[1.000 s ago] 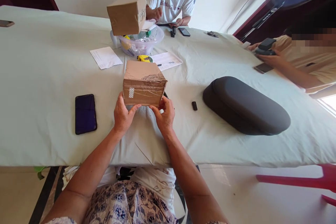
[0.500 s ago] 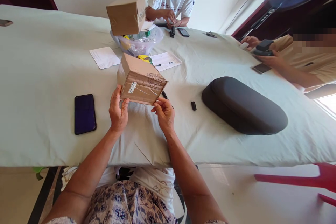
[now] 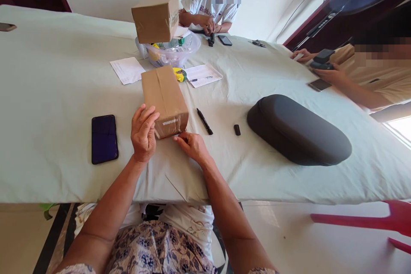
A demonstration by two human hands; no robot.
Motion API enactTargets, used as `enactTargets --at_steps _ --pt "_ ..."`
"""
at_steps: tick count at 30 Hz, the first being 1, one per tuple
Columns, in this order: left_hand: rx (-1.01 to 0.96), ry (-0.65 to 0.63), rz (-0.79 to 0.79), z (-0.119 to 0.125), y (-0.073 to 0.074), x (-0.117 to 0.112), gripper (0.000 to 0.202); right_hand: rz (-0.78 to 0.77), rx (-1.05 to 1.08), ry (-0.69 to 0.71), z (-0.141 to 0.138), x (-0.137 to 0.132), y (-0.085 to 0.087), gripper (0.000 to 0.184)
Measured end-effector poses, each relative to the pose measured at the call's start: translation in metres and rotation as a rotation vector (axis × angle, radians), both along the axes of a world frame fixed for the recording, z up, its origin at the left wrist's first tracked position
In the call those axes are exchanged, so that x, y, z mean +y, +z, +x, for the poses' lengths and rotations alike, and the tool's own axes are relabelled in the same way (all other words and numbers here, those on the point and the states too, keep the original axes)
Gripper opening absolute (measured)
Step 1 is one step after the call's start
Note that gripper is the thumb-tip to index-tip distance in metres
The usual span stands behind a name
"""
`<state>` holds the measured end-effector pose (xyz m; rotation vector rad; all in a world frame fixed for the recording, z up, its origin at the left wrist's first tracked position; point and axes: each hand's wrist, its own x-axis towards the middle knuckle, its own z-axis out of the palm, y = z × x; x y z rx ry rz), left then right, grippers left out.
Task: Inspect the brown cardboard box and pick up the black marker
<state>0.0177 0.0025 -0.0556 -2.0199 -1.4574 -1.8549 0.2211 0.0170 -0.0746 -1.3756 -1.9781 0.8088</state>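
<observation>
A taped brown cardboard box rests on the cloth in front of me, its long side pointing away. A white printed mark shows on its near end. My left hand holds the near left edge, fingers bent over the top. At the bottom of the near end, by the right corner, my right hand has its fingers curled against the box; part of them is hidden. Right of the box lies a black marker pen, with its black cap farther right. A dark phone is to the left.
Behind the box are a yellow tape measure, papers and a plastic basin with another cardboard box on top. A large dark grey case lies right. Two people sit at the far side and right, handling small objects.
The box has been lowered and turned, so its taped top now faces up and its end faces me. My right hand moved left along it, and the pen is uncovered.
</observation>
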Motion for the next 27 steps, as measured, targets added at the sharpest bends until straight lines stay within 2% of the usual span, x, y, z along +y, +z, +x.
enactTargets --at_steps 2,3,5,7,9,11,13,18,27 --pt "0.04 -0.042 -0.007 0.003 0.001 -0.001 0.04 0.033 0.034 -0.088 0.008 -0.001 0.003 0.053" --pt "0.055 -0.06 0.004 0.004 0.001 -0.001 0.037 0.087 0.091 -0.181 0.011 -0.001 0.004 0.055" --pt "0.08 -0.068 0.041 0.009 0.001 -0.002 0.032 0.261 0.265 -0.398 0.015 -0.002 0.004 0.049" --pt "0.108 -0.059 0.08 0.015 0.0 -0.003 0.029 0.437 0.418 -0.52 0.012 -0.003 0.002 0.045" --pt "0.142 -0.071 0.112 0.022 -0.001 -0.005 0.029 0.541 0.444 -0.494 0.006 -0.005 0.0 0.06" --pt "0.172 -0.104 0.15 0.029 -0.002 -0.007 0.031 0.591 0.371 -0.419 -0.002 -0.007 -0.001 0.075" --pt "0.183 -0.131 0.181 0.036 -0.004 -0.009 0.035 0.633 0.301 -0.39 -0.007 -0.008 -0.001 0.078" --pt "0.159 -0.143 0.202 0.043 -0.004 -0.013 0.035 0.679 0.355 -0.408 -0.008 -0.007 -0.002 0.065" --pt "0.119 -0.149 0.159 0.034 0.002 -0.014 0.026 0.566 0.55 -0.36 0.001 -0.007 0.004 0.026"
